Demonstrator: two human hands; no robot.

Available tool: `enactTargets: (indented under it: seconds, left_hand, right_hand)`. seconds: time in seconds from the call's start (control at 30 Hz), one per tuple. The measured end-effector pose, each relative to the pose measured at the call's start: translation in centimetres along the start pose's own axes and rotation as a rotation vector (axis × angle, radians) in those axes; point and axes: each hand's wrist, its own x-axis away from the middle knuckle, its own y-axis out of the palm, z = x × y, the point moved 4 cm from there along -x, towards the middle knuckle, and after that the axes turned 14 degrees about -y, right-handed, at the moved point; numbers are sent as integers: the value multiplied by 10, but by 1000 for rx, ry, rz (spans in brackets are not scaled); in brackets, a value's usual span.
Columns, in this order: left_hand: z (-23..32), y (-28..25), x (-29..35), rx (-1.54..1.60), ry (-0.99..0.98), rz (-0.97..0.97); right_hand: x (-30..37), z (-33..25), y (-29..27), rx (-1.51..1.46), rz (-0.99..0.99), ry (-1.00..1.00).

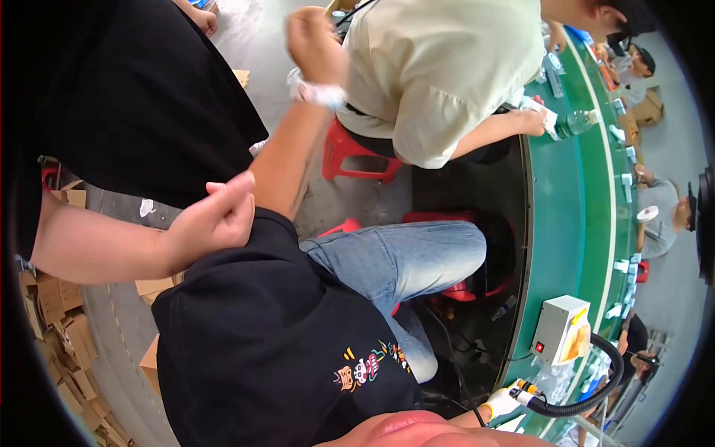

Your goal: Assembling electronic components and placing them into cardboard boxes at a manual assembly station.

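Note:
My left arm stretches out of a black short sleeve toward the top of the picture. Its bare left hand (316,45) is raised beside a seated co-worker's back, fingers curled in and slightly blurred, with nothing visible in them. A white wristband with pink marks (320,93) circles that wrist. At the lower right, a white-gloved hand (503,402) is at the green bench (555,216), close to the end of a black flexible hose (611,372). Its arm is mostly hidden, so I cannot tell whether it is my right hand, and its fingers are unclear.
A standing person's hand (212,223) is near my left shoulder. The co-worker in a cream shirt (439,67) sits on a red stool (357,153). A grey box with a red switch (558,328) and a plastic bottle (577,123) stand on the bench. Flattened cardboard (67,298) lies at left.

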Motion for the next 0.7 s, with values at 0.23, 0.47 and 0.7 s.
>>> enactTargets:
  seconds: [0.23, 0.47, 0.7]
  left_hand:
    - [-180, -146, -187, -954, -463, 55]
    - [-210, -105, -174, -1222, -522, -291]
    - [-192, -83, -182, -1426, -377, -612]
  right_hand:
    - [-3, 66, 38, -110, -30, 5]
    - [4, 71, 10, -204, 85, 157]
    - [0, 102, 34, -339, 48, 382]
